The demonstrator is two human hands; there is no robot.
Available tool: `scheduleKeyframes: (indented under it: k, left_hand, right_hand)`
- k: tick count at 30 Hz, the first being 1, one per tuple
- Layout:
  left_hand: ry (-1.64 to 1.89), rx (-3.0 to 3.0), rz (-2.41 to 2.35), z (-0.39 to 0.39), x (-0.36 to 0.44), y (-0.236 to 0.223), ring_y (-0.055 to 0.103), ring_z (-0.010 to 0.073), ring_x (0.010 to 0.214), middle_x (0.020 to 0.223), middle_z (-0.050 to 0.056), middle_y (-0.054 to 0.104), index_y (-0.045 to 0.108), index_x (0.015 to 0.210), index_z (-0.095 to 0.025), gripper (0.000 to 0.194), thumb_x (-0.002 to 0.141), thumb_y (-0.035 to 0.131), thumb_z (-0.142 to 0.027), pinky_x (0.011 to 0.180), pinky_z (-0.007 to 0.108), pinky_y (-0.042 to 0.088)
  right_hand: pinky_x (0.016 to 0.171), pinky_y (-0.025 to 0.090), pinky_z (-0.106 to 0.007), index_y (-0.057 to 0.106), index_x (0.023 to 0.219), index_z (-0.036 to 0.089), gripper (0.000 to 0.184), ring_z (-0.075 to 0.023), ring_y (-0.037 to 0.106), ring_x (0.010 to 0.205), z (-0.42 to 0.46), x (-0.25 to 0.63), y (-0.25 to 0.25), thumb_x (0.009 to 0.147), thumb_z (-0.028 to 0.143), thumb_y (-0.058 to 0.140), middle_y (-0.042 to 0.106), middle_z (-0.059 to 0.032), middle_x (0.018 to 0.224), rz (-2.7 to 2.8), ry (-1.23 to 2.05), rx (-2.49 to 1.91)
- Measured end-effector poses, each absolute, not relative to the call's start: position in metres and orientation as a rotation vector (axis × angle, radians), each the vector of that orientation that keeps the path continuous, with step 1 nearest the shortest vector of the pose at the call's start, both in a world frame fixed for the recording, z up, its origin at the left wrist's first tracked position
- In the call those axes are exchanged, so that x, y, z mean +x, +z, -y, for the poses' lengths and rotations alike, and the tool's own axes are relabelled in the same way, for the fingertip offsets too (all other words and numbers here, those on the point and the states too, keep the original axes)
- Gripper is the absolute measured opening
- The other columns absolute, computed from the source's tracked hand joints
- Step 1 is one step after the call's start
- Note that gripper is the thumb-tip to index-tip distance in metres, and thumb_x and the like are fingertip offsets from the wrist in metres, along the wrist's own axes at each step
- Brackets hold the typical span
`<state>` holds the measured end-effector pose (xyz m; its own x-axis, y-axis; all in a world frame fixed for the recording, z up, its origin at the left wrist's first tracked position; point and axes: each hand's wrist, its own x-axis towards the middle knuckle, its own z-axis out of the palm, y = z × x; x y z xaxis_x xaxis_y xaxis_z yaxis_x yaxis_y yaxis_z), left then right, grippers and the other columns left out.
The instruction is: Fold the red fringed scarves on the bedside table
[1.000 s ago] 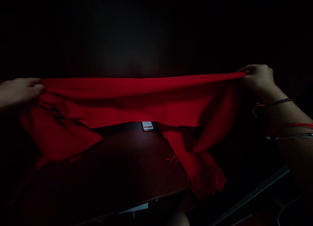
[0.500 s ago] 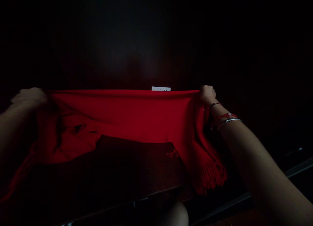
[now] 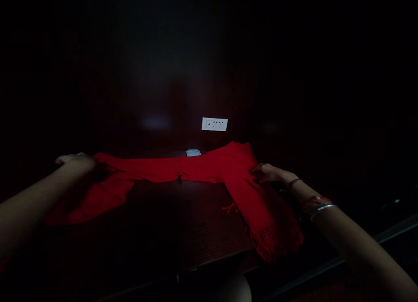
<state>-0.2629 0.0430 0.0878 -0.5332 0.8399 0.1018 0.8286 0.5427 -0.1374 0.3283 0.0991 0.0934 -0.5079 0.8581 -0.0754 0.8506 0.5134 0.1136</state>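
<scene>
A red scarf with a fringed end lies across the dark wooden table, its middle a crumpled band. The fringed right end comes toward me at the table's right side. On the left, a bunched part lies in shadow below my left hand, which is at the scarf's left end with its fingers stretched out, dimly lit. Resting on the scarf's right part, my right hand has loosely bent, parted fingers. Bracelets circle my right wrist.
Behind the scarf lies a phone, partly covered. A white wall socket sits on the dark wall above it. The table's front edge runs near a knee. Much of the surroundings is too dark to make out.
The scarf, held stretched in the air between both hands before, has come down onto the table. Both hands have lowered, the right one also moving inward, and their fingers have loosened. The wall socket is uncovered.
</scene>
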Motion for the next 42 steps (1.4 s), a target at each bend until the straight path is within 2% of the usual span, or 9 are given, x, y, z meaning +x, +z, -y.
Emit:
scheduleKeyframes:
  k: [5, 8, 12, 15, 19, 23, 30, 34, 42]
  left_hand:
    - [0.257, -1.929, 2.151, -0.043, -0.149, 0.077, 0.036, 0.0327, 0.109, 0.117, 0.019, 0.043, 0.05, 0.107, -0.006, 0.038, 0.077, 0.041, -0.026, 0.083, 0.045, 0.032]
    - [0.233, -2.316, 1.804, -0.052, -0.091, 0.05, 0.02, 0.0236, 0.121, 0.134, 0.005, 0.024, 0.034, 0.123, -0.024, 0.051, 0.075, 0.045, -0.036, 0.095, 0.036, 0.023]
    - [0.146, -2.506, 1.669, -0.071, -0.057, 0.018, 0.036, 0.0263, 0.111, 0.127, 0.012, 0.034, 0.023, 0.129, -0.019, 0.057, 0.074, 0.042, -0.019, 0.084, 0.037, 0.036]
    - [0.106, -2.454, 1.738, -0.077, -0.056, 0.01, 0.049, 0.0238, 0.096, 0.114, 0.013, 0.046, 0.036, 0.122, -0.019, 0.05, 0.074, 0.032, -0.008, 0.073, 0.033, 0.042]
    - [0.034, -2.377, 1.768, -0.073, -0.054, 0.008, 0.043, 0.026, 0.104, 0.115, 0.014, 0.044, 0.046, 0.113, -0.018, 0.042, 0.075, 0.031, -0.009, 0.081, 0.039, 0.037]
    - [-0.14, -2.407, 1.672, -0.071, -0.04, 0.005, 0.024, 0.026, 0.118, 0.131, 0.012, 0.027, 0.03, 0.125, -0.019, 0.05, 0.076, 0.039, -0.022, 0.092, 0.039, 0.026]
    - [0.01, -2.465, 1.759, -0.076, -0.02, 0.006, 0.048, 0.0251, 0.099, 0.111, 0.014, 0.049, 0.035, 0.122, -0.018, 0.045, 0.077, 0.035, -0.016, 0.079, 0.039, 0.037]
    - [-0.07, -2.414, 1.717, -0.072, -0.022, 0.004, 0.046, 0.0227, 0.101, 0.11, 0.012, 0.048, 0.052, 0.104, -0.018, 0.034, 0.079, 0.03, -0.009, 0.082, 0.036, 0.035]
    - [-0.333, -2.275, 1.613, -0.063, -0.035, -0.005, 0.048, 0.0203, 0.094, 0.102, 0.01, 0.051, 0.048, 0.101, -0.016, 0.029, 0.079, 0.03, -0.009, 0.08, 0.03, 0.038]
  right_hand:
    - [0.074, 0.04, -0.025, 0.056, 0.099, 0.016, 0.037, -0.0171, 0.053, 0.084, -0.09, 0.311, 0.084, 0.063, 0.022, 0.059, 0.057, -0.0064, 0.095, -2.613, 0.103, 1.328]
    - [0.074, 0.039, -0.028, 0.048, 0.111, 0.016, 0.045, -0.0208, 0.05, 0.091, -0.085, 0.289, 0.079, 0.069, 0.029, 0.054, 0.051, -0.0116, 0.104, -2.622, 0.209, 1.432]
    - [0.077, 0.036, -0.032, 0.042, 0.114, 0.018, 0.045, -0.0241, 0.046, 0.097, -0.072, 0.257, 0.063, 0.072, 0.03, 0.05, 0.048, -0.0117, 0.108, -2.631, 0.368, 1.453]
    - [0.08, 0.033, -0.032, 0.045, 0.109, 0.018, 0.031, -0.0207, 0.049, 0.093, -0.065, 0.244, 0.049, 0.079, 0.022, 0.039, 0.052, -0.0101, 0.101, -2.625, 0.436, 1.462]
    - [0.08, 0.031, -0.031, 0.05, 0.1, 0.016, 0.027, -0.0179, 0.049, 0.089, -0.062, 0.243, 0.039, 0.084, 0.019, 0.028, 0.054, -0.0105, 0.096, -2.624, 0.431, 1.512]
    - [0.082, 0.029, -0.032, 0.05, 0.096, 0.016, 0.025, -0.0182, 0.047, 0.089, -0.061, 0.248, 0.042, 0.084, 0.02, 0.03, 0.052, -0.0091, 0.096, -2.703, 0.476, 1.586]
    - [0.078, 0.031, -0.029, 0.044, 0.106, 0.016, 0.027, -0.019, 0.043, 0.093, -0.051, 0.253, 0.047, 0.083, 0.023, 0.031, 0.047, -0.0103, 0.106, -2.691, 0.471, 1.616]
    - [0.078, 0.029, -0.032, 0.046, 0.106, 0.017, 0.028, -0.0209, 0.043, 0.093, -0.05, 0.252, 0.04, 0.083, 0.018, 0.029, 0.052, -0.0104, 0.1, -2.612, 0.512, 1.601]
    - [0.073, 0.03, -0.028, 0.054, 0.089, 0.014, 0.023, -0.0184, 0.047, 0.081, -0.065, 0.268, 0.031, 0.082, 0.02, 0.032, 0.055, -0.0094, 0.087, -2.765, 0.611, 1.912]
